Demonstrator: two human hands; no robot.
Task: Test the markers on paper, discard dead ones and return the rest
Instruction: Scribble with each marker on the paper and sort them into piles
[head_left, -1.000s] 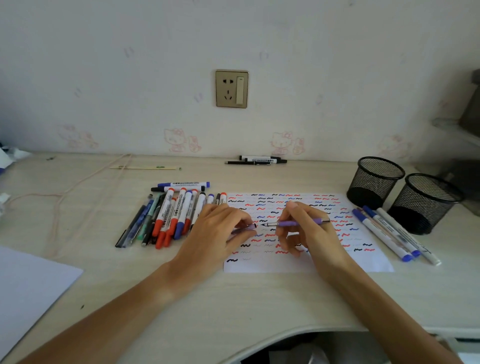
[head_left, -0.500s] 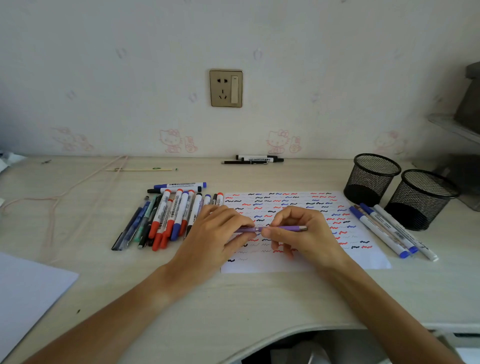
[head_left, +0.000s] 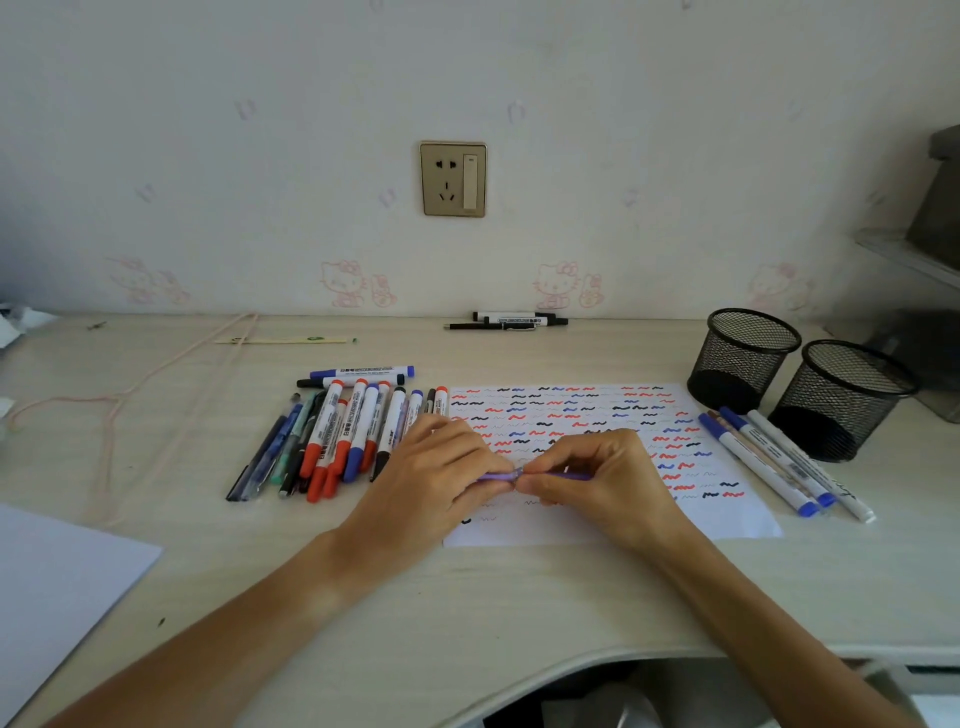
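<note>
**Both hands pinch one purple pen over the test sheet**

Pinched between curled fingers, a slim purple pen (head_left: 501, 474) lies level between the left hand (head_left: 436, 467) and the right hand (head_left: 597, 475), just above the near half of the white paper sheet (head_left: 597, 525) covered in red, blue and black squiggles. The fingertips meet at the pen's middle; whether they are pressing a cap on cannot be told, since the fingers hide the join.

Judging by the many rows of marks, testing is well along. A large batch of red, blue and black markers (head_left: 343, 436) lies at the sheet's left edge, and three blue-tipped white markers (head_left: 769, 462) at its right edge. Two black mesh cups (head_left: 743, 358) toward the desk's far right corner look empty, so sorting and returning seem still ahead.
</note>
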